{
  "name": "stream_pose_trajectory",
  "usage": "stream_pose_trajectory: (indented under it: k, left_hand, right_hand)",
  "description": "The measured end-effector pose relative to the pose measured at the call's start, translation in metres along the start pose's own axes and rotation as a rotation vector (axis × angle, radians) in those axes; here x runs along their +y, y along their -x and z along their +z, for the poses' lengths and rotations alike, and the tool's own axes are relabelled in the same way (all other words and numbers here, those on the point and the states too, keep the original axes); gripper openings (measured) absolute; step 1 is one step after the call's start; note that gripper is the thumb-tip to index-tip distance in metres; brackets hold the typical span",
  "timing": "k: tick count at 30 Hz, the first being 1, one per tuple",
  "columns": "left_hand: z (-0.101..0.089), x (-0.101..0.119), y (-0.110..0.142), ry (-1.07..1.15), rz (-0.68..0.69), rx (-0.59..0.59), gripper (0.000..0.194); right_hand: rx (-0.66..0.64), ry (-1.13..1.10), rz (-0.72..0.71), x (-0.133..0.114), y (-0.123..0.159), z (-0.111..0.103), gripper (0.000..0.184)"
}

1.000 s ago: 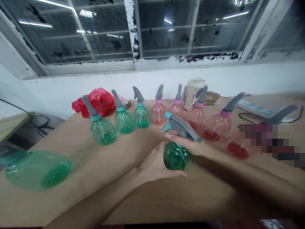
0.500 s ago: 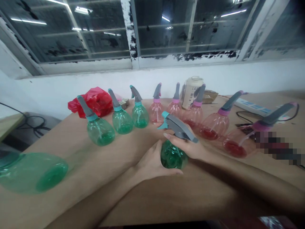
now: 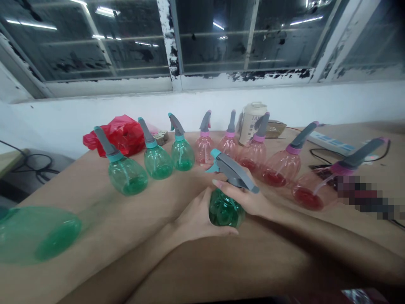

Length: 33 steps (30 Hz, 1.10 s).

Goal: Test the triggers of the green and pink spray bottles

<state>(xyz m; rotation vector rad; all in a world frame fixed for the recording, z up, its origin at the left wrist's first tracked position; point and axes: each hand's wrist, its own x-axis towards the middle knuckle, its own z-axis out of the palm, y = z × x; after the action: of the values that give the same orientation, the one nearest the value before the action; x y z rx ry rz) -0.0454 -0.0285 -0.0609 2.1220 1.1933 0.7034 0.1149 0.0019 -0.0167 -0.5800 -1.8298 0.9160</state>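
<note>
A green spray bottle (image 3: pixel 226 209) with a grey and teal trigger head stands on the table between my hands. My left hand (image 3: pixel 196 211) is wrapped round the left side of its body, thumb across the near side. Around the neck, just under the spray head, my right hand (image 3: pixel 242 196) is closed; some of its fingers are hidden behind the bottle. To the left stand more green spray bottles (image 3: pixel 128 175). Several pink spray bottles (image 3: pixel 280 166) form a curve from the back middle to the right. Coloured liquid shows in the bottom of the bottles.
A red plastic bag (image 3: pixel 122 137) lies at the back left. Behind the pink bottles is a pale can (image 3: pixel 252 122). A white power strip (image 3: pixel 332 143) with black cable lies at the right. The white wall (image 3: pixel 126 105) and windows bound the table's far side.
The whole view has shifted slightly left. Both hands keep their hold on the green spray bottle, with hardly any movement between them and it.
</note>
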Motion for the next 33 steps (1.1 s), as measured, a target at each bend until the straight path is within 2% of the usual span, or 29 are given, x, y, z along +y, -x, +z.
stream_pose_trajectory:
  k: [7,11,15,21,24,26,29,33]
  left_hand:
    - [-0.001,0.004,0.001,-0.03,-0.019,0.0,0.096]
    - [-0.002,0.005,0.0,-0.022,0.014,-0.027,0.101]
    - [0.0,0.005,-0.001,-0.012,-0.013,-0.008,0.106]
    - [0.001,0.007,-0.001,0.01,0.036,0.019,0.101]
    - [-0.001,0.007,0.0,0.006,0.004,0.036,0.096]
    - [-0.004,0.008,-0.001,-0.01,-0.005,0.028,0.095]
    - [-0.013,0.006,-0.003,-0.073,0.067,-0.024,0.1]
    - [-0.03,-0.008,-0.01,-0.225,0.11,-0.116,0.11]
  right_hand:
    - [0.002,0.048,0.022,0.0,-0.001,-0.003,0.024]
    - [0.005,0.023,-0.004,-0.002,-0.004,-0.004,0.014]
    - [0.02,0.095,0.005,-0.001,-0.005,-0.005,0.004]
    - [-0.018,0.074,-0.027,0.002,-0.008,-0.008,0.012]
    - [-0.005,0.063,-0.028,0.003,-0.009,-0.008,0.018]
    - [-0.001,0.071,-0.003,0.004,-0.009,-0.008,0.02]
    - [-0.008,0.082,-0.006,0.006,-0.008,-0.008,0.019]
    - [0.013,0.113,-0.021,0.009,-0.006,-0.008,0.015]
